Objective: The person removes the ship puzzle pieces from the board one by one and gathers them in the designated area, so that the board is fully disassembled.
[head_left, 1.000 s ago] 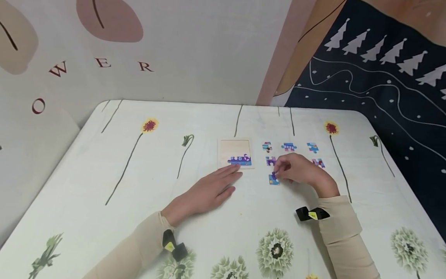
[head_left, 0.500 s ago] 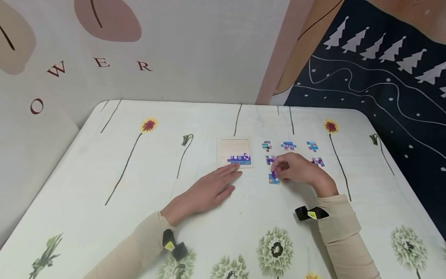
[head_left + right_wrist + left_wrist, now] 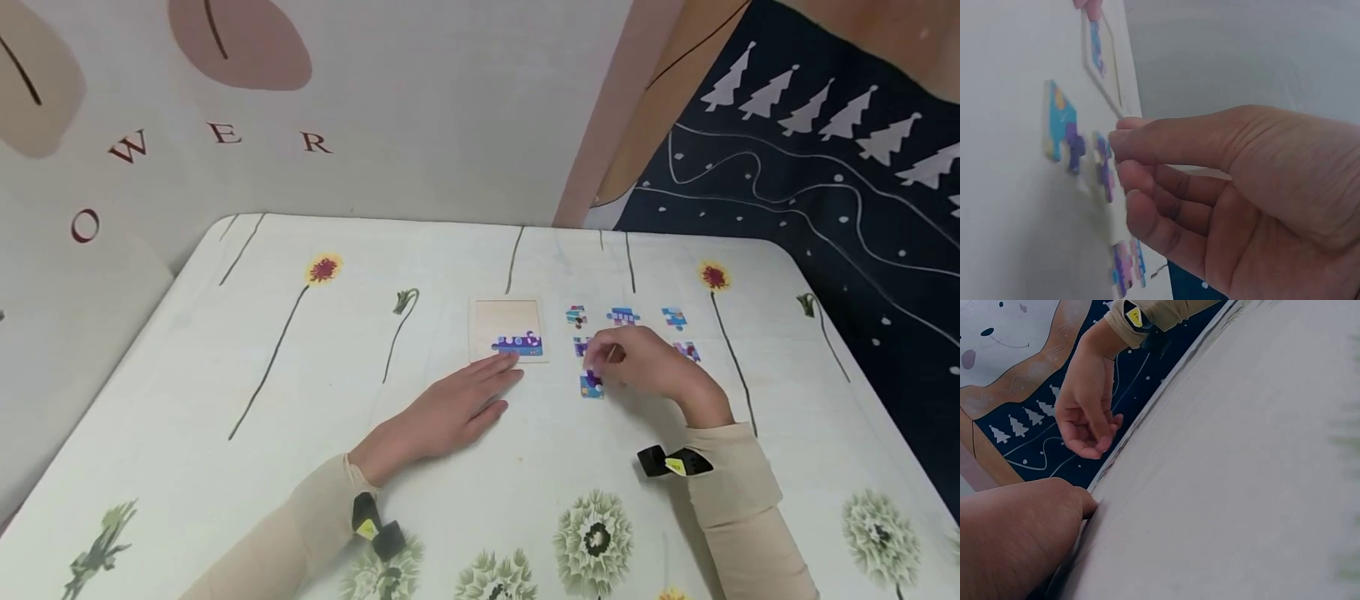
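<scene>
My left hand (image 3: 442, 412) lies flat with straight fingers, its fingertips at the near edge of a shallow wooden puzzle tray (image 3: 506, 317). Blue and purple jigsaw pieces (image 3: 517, 345) fill part of the tray's bottom row. Over the loose pieces hovers my right hand (image 3: 641, 360), fingers loosely curled and thumb close to the index finger. The right wrist view shows no piece in its fingertips. Just below them lies a blue jigsaw piece (image 3: 592, 387) with a purple tab; a purple jigsaw piece (image 3: 581, 346) is partly hidden behind the fingers.
Several more jigsaw pieces lie in rows on the right: a striped one (image 3: 576, 317), a blue one with white windows (image 3: 622, 316), a blue one (image 3: 673, 317) and a pink-purple one (image 3: 686, 351). The flower-print tabletop (image 3: 300, 500) reaches back to the wall.
My right hand has shifted very slightly leftward over the pieces. The left hand, the tray and the loose pieces stay in place; the head view sways a little.
</scene>
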Demonstrator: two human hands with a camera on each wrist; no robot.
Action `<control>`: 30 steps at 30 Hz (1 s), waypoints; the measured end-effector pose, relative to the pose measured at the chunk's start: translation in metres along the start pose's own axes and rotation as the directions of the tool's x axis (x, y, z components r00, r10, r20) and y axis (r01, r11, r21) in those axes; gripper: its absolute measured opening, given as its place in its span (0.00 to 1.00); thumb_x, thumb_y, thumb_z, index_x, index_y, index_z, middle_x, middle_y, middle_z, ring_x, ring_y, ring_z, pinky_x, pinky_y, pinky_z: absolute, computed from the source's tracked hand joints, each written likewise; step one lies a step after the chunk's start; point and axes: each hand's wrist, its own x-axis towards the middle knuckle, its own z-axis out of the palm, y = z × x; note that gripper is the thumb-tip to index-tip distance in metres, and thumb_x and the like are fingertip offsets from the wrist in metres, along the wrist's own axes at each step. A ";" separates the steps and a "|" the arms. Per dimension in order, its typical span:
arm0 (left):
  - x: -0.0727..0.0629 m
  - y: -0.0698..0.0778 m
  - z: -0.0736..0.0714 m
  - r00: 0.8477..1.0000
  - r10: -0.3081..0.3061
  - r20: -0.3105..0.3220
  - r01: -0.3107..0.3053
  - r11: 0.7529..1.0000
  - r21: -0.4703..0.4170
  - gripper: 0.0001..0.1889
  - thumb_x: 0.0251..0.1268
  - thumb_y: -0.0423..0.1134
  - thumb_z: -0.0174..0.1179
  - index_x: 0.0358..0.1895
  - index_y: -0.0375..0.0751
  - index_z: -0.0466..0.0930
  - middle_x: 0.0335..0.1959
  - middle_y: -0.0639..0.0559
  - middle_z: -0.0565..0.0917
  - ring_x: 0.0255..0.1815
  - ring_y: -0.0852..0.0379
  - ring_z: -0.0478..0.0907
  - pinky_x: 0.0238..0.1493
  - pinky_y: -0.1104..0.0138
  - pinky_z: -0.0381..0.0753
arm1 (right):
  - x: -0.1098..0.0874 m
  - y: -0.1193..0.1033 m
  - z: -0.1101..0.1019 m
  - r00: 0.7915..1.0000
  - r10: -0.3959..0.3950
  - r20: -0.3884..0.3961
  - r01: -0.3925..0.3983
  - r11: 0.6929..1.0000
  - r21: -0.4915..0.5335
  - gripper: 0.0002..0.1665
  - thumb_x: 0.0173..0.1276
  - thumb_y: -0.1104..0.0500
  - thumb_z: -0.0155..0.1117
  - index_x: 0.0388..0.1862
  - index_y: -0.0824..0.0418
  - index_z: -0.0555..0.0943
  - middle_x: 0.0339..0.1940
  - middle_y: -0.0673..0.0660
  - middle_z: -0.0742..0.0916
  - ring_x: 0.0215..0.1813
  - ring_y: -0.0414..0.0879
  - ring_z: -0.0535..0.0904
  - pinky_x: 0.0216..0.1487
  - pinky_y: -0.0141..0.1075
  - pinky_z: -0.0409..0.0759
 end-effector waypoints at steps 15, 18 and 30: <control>-0.003 0.001 -0.001 1.000 0.007 0.024 -0.007 1.000 0.022 0.28 0.86 0.45 0.43 0.80 0.36 0.62 0.84 0.44 0.56 0.85 0.52 0.49 0.83 0.61 0.50 | 0.074 -0.056 0.041 0.999 -0.006 -0.040 0.013 0.982 0.186 0.15 0.84 0.64 0.43 0.48 0.69 0.79 0.31 0.60 0.81 0.29 0.48 0.80 0.33 0.37 0.83; -0.003 0.002 0.001 1.000 0.006 0.028 -0.007 1.000 0.021 0.28 0.86 0.44 0.44 0.80 0.36 0.62 0.83 0.44 0.56 0.85 0.52 0.49 0.83 0.61 0.50 | 0.076 -0.055 0.046 0.999 0.027 -0.026 -0.022 0.981 0.192 0.15 0.83 0.65 0.43 0.47 0.69 0.79 0.31 0.60 0.81 0.29 0.48 0.80 0.33 0.37 0.82; -0.001 0.006 -0.003 1.000 0.000 0.027 0.000 1.000 0.030 0.27 0.85 0.43 0.45 0.80 0.35 0.62 0.83 0.43 0.57 0.84 0.51 0.51 0.83 0.60 0.51 | 0.077 -0.045 0.041 1.000 0.004 0.029 -0.008 0.988 0.157 0.20 0.81 0.67 0.47 0.60 0.67 0.84 0.35 0.59 0.84 0.32 0.47 0.81 0.36 0.36 0.80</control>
